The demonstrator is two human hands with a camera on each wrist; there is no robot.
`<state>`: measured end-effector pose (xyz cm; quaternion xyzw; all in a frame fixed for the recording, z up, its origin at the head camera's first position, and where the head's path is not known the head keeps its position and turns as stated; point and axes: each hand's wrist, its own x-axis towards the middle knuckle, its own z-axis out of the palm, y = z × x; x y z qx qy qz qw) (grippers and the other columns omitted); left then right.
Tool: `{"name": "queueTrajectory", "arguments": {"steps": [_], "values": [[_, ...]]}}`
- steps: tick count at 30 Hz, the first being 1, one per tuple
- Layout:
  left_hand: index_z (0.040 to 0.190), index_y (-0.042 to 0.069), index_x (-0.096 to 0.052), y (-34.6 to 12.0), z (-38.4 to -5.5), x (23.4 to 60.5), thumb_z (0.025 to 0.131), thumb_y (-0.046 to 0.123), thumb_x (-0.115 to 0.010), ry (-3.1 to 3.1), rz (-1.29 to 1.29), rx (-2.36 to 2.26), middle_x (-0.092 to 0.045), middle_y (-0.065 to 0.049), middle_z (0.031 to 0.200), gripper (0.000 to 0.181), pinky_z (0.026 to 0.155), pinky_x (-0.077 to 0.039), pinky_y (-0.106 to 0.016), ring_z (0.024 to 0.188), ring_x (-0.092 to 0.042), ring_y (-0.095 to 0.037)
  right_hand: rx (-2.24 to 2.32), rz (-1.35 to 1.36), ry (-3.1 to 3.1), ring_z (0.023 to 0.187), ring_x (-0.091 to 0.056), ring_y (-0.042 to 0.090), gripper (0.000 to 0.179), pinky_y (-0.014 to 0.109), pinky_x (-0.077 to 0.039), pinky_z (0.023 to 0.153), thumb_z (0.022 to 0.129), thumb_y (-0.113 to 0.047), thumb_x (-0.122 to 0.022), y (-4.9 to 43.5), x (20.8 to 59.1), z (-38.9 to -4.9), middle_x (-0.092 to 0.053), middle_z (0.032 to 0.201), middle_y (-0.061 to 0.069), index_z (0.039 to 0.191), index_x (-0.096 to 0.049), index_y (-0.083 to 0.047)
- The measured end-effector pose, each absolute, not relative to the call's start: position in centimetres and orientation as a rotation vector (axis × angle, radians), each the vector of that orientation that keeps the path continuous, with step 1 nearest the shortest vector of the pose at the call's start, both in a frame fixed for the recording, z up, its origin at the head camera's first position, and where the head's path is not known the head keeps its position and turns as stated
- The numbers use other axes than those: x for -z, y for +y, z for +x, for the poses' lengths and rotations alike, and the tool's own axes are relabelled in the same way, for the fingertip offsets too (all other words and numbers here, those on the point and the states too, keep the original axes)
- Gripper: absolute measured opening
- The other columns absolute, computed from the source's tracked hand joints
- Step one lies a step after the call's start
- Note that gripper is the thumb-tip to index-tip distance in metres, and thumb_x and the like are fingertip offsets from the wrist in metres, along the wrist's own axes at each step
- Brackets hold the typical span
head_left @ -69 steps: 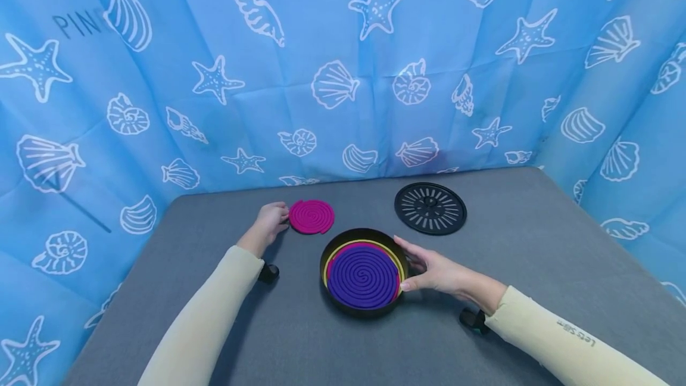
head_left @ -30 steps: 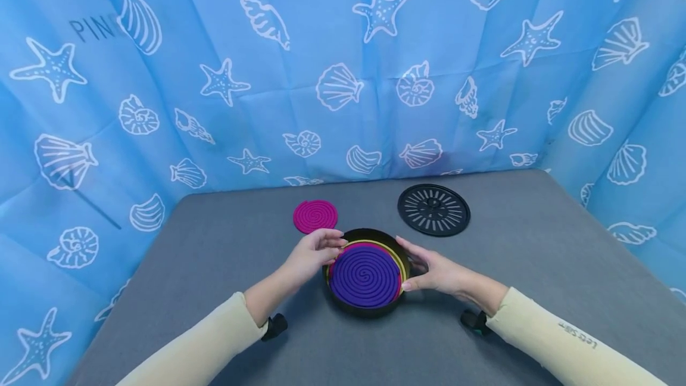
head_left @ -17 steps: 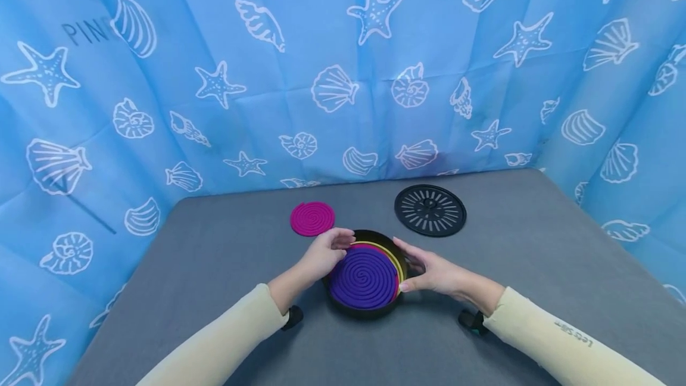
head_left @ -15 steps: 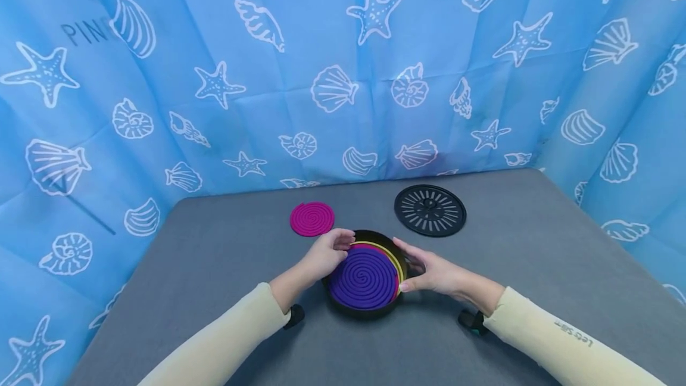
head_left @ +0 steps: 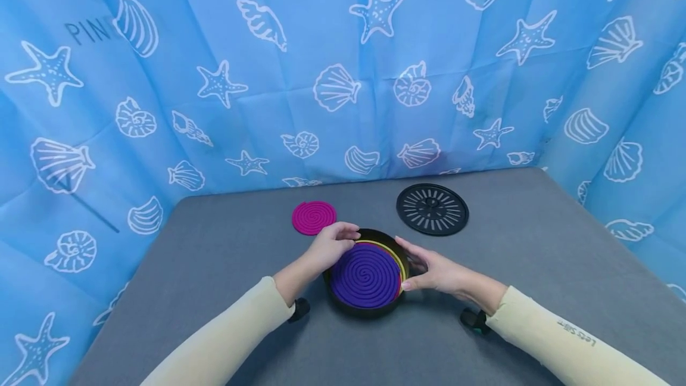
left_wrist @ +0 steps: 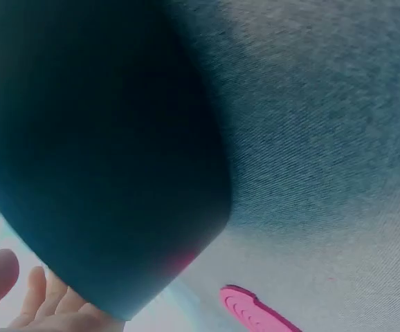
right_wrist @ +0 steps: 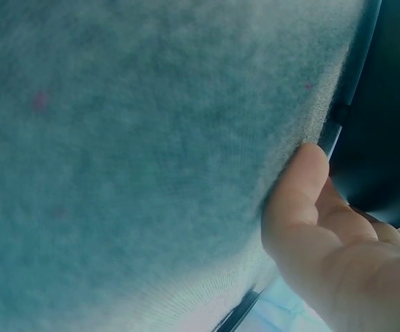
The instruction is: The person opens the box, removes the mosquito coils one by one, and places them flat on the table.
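A round black mosquito coil box (head_left: pixel 364 313) sits in the middle, holding stacked coils. Its top purple spiral coil (head_left: pixel 364 279) covers most of the pink and yellow ones beneath. My left hand (head_left: pixel 329 249) is at the box's upper left rim, fingers loosely bent over the edge, thumb by the purple coil. In the left wrist view the dark box wall (left_wrist: pixel 103 138) hides part of the fingers. My right hand (head_left: pixel 436 273) grips the right side of the box, thumb and fingers spread along the rim. In the right wrist view it lies against the dark wall (right_wrist: pixel 387 124).
A bright pink spiral coil (head_left: pixel 313 217) lies on the grey tabletop (head_left: pixel 236 237) behind my left hand. The slotted black round lid (head_left: pixel 432 209) lies at the back right. A blue shell-print curtain (head_left: pixel 343 124) stands along the back edge.
My left hand has come from beside the pink coil to the box rim, then slid a little right and back along it. The right hand stays on the box.
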<state>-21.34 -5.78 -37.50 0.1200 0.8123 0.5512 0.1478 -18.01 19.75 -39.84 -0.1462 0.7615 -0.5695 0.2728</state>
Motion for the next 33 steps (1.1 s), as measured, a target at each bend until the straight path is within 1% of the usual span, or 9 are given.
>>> {"name": "queueTrajectory", "arguments": {"steps": [4, 9, 12, 17, 20, 23, 25, 31, 33], "values": [[0.128, -0.006, -0.054, -5.7, -21.4, 37.1, 0.098, -0.001, -0.049, 2.245, 0.297, -1.696, -0.063, -0.018, 0.12, 0.031, 0.098, -0.047, -0.043, 0.114, -0.058, -0.03, 1.531, -0.399, 2.053, 0.14, -0.017, 0.051, 0.095, 0.064, -0.02, 0.11, 0.088, -0.015, -0.073, 19.8, 39.8, -18.0, -0.006, 0.158, 0.027, 0.156, -0.007, -0.005], [0.129, -0.004, -0.054, -5.7, -21.6, 36.8, 0.098, 0.001, -0.051, 2.141, 0.181, -1.797, -0.06, -0.017, 0.125, 0.031, 0.101, -0.045, -0.045, 0.117, -0.057, -0.03, 1.532, -0.411, 2.059, 0.14, -0.014, 0.051, 0.095, 0.062, -0.018, 0.111, 0.088, -0.014, -0.073, 19.9, 39.7, -17.9, -0.005, 0.158, 0.027, 0.156, -0.008, -0.004], [0.131, -0.004, -0.053, -5.8, -21.7, 36.8, 0.097, 0.003, -0.053, 2.109, 0.152, -1.782, -0.059, -0.016, 0.127, 0.034, 0.102, -0.043, -0.044, 0.116, -0.057, -0.028, 1.531, -0.417, 2.058, 0.141, -0.012, 0.051, 0.095, 0.062, -0.017, 0.111, 0.088, -0.014, -0.073, 19.9, 39.8, -18.0, -0.004, 0.158, 0.027, 0.156, -0.008, -0.004], [0.135, -0.001, -0.052, -6.3, -21.9, 36.7, 0.097, 0.008, -0.055, 2.007, 0.097, -1.719, -0.063, -0.015, 0.123, 0.039, 0.098, -0.047, -0.042, 0.103, -0.063, -0.021, 1.532, -0.403, 2.049, 0.141, -0.012, 0.051, 0.095, 0.062, -0.017, 0.111, 0.088, -0.015, -0.073, 19.8, 39.8, -18.0, -0.004, 0.158, 0.026, 0.156, -0.007, -0.005], [0.137, 0.0, -0.051, -6.6, -21.9, 36.9, 0.096, 0.007, -0.057, 1.963, 0.085, -1.701, -0.063, -0.015, 0.122, 0.041, 0.095, -0.049, -0.042, 0.097, -0.064, -0.019, 1.525, -0.4, 2.056, 0.141, -0.013, 0.051, 0.096, 0.063, -0.018, 0.111, 0.087, -0.015, -0.074, 19.7, 39.7, -18.0, -0.004, 0.158, 0.026, 0.156, -0.007, -0.005], [0.137, 0.0, -0.05, -7.0, -22.0, 37.2, 0.095, 0.006, -0.058, 1.919, 0.091, -1.696, -0.062, -0.014, 0.123, 0.043, 0.094, -0.05, -0.04, 0.095, -0.064, -0.017, 1.522, -0.4, 2.061, 0.141, -0.013, 0.051, 0.096, 0.063, -0.019, 0.11, 0.087, -0.015, -0.074, 19.7, 39.7, -18.0, -0.004, 0.159, 0.026, 0.156, -0.007, -0.004], [0.138, 0.0, -0.049, -7.2, -21.9, 37.3, 0.095, 0.004, -0.058, 1.876, 0.089, -1.703, -0.062, -0.015, 0.123, 0.045, 0.09, -0.052, -0.038, 0.093, -0.064, -0.016, 1.523, -0.397, 2.059, 0.141, -0.012, 0.05, 0.096, 0.063, -0.018, 0.11, 0.087, -0.014, -0.074, 19.7, 39.7, -17.9, -0.004, 0.159, 0.026, 0.156, -0.007, -0.004], [0.146, 0.001, -0.038, -7.4, -21.7, 37.3, 0.095, -0.002, -0.056, 1.754, 0.1, -1.746, -0.052, -0.02, 0.138, 0.055, 0.086, -0.053, -0.034, 0.097, -0.064, -0.016, 1.522, -0.387, 2.056, 0.141, -0.011, 0.05, 0.095, 0.063, -0.017, 0.111, 0.088, -0.015, -0.073, 19.7, 39.7, -18.0, -0.004, 0.159, 0.026, 0.156, -0.008, -0.005], [0.147, 0.001, -0.037, -7.4, -21.7, 37.3, 0.094, -0.004, -0.055, 1.741, 0.099, -1.748, -0.051, -0.021, 0.139, 0.056, 0.085, -0.053, -0.033, 0.098, -0.064, -0.016, 1.525, -0.389, 2.052, 0.141, -0.011, 0.05, 0.094, 0.062, -0.017, 0.111, 0.088, -0.014, -0.072, 19.8, 39.7, -18.0, -0.003, 0.159, 0.025, 0.156, -0.007, -0.005]]}}
